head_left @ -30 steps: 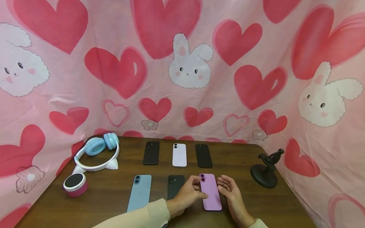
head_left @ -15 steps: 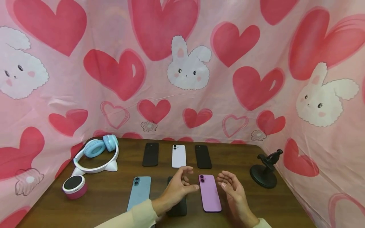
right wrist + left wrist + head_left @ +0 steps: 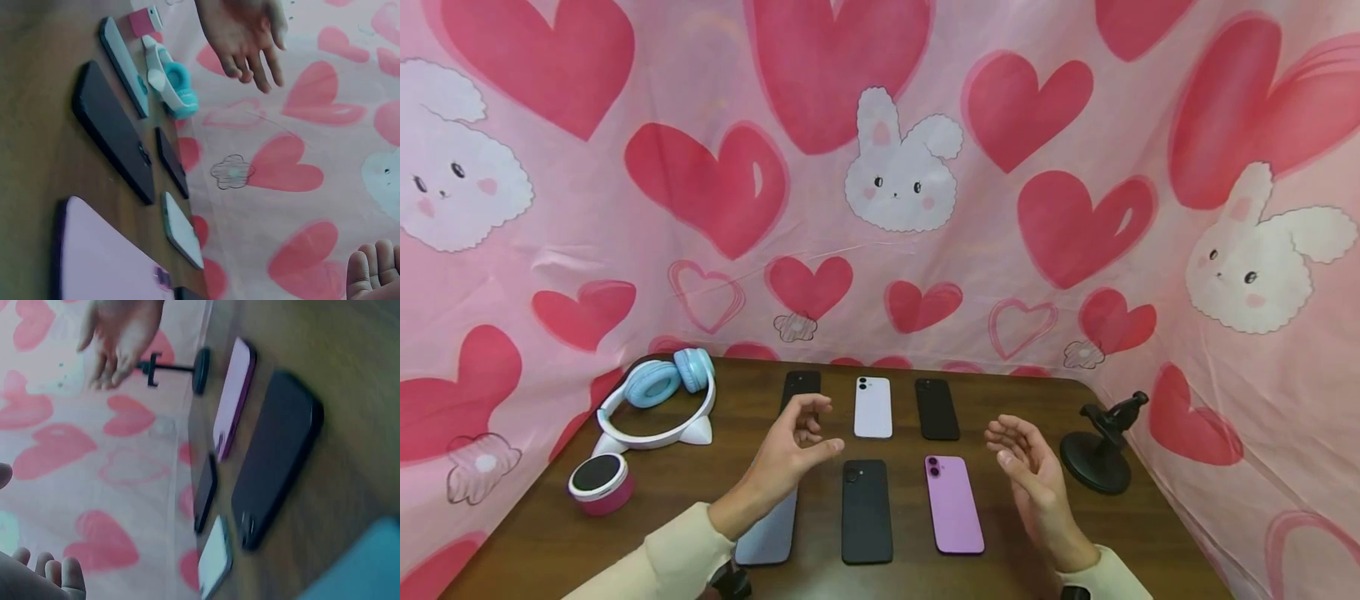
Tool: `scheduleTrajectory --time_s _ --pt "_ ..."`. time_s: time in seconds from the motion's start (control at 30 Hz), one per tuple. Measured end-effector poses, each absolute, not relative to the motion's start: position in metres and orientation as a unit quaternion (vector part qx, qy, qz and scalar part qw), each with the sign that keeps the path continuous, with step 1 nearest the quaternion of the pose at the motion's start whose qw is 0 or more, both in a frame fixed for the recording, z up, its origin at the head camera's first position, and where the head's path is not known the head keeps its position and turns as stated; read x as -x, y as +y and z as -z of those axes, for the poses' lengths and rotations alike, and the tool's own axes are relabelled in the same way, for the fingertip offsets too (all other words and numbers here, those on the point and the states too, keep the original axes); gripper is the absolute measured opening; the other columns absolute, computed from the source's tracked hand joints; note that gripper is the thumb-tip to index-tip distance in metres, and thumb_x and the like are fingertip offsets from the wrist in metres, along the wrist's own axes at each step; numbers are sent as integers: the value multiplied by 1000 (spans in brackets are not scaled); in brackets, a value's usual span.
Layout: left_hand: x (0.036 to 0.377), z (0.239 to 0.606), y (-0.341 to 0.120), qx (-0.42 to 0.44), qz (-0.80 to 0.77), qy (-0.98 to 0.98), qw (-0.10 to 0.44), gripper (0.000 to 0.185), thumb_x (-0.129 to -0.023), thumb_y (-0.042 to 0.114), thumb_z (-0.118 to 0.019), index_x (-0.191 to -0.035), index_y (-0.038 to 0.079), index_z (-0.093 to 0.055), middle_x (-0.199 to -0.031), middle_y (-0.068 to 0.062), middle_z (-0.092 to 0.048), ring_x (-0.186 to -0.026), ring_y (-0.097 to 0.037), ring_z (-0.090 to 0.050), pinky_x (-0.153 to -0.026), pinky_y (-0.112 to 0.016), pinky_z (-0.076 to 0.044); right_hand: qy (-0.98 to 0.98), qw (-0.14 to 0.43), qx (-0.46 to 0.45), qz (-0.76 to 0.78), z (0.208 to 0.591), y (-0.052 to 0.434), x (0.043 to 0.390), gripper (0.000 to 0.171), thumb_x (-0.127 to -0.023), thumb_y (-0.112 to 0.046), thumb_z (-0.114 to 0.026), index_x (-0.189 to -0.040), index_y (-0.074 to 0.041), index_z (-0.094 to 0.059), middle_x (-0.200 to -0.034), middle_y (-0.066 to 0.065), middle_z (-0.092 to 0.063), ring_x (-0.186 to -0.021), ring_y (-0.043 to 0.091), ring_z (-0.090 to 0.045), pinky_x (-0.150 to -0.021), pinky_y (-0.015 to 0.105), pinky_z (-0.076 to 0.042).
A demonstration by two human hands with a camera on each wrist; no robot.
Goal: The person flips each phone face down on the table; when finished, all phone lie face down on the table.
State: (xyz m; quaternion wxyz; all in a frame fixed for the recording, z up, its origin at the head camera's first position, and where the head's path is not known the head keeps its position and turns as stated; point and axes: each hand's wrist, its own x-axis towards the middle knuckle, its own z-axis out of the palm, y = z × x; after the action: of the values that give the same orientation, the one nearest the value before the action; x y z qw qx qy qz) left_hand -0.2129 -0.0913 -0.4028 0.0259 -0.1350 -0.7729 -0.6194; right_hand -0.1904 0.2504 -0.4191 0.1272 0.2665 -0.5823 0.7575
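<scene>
My left hand hovers over the light blue phone, its fingers loosely bent and holding nothing. That hand hides part of the blue phone and of a black phone behind it. Between my hands, a dark phone and a pink-purple phone lie back up, cameras at the far end. My right hand is raised to the right of the purple phone, palm inward and free of any object. Farther back lie a white phone and another black phone. Both hands show clear of the phones in the wrist views.
White cat-ear headphones with blue cups lie at the back left of the brown table. A pink round speaker-like object stands in front of them. At the right is a black phone stand. A heart-patterned cloth surrounds the table.
My left hand has left the purple phone and moved left across the dark phone to above the blue one. My right hand has drawn slightly right and up. The phones stay put.
</scene>
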Motion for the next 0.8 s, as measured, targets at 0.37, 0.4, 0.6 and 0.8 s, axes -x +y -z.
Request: scheduleTrajectory --time_s 0.37,0.4,0.6,0.8 --pt "220 390 -127 152 457 -867 127 64 -83 25 -81 -137 18 -48 -130 -3 -55 -110 -22 -52 -94 -45 -51 -669 170 -258 -676 391 249 210 48 -93 15 -50 -138 18 -35 -131 4 -58 -122 15 -58 -106 18 -48" --pt "222 390 -129 163 434 -874 143 66 -82 25 -82 -138 17 -48 -131 -4 -54 -112 -21 -51 -95 -48 -51 -684 176 -259 -659 388 249 213 50 -92 16 -52 -139 17 -36 -132 5 -57 -123 15 -57 -106 18 -47" --pt "244 392 -138 226 272 -901 252 75 -74 30 -85 -138 10 -50 -138 -10 -53 -124 -25 -47 -102 -51 -51 -808 249 -254 -469 380 252 230 62 -86 6 -71 -143 2 -47 -138 10 -58 -127 11 -55 -107 8 -40" --pt "264 391 -140 250 152 -912 289 79 -71 36 -85 -138 10 -53 -138 -13 -55 -125 -29 -50 -105 -51 -51 -871 285 -264 -300 379 254 244 78 -83 -11 -80 -151 -8 -43 -147 14 -52 -136 26 -48 -116 17 -33"
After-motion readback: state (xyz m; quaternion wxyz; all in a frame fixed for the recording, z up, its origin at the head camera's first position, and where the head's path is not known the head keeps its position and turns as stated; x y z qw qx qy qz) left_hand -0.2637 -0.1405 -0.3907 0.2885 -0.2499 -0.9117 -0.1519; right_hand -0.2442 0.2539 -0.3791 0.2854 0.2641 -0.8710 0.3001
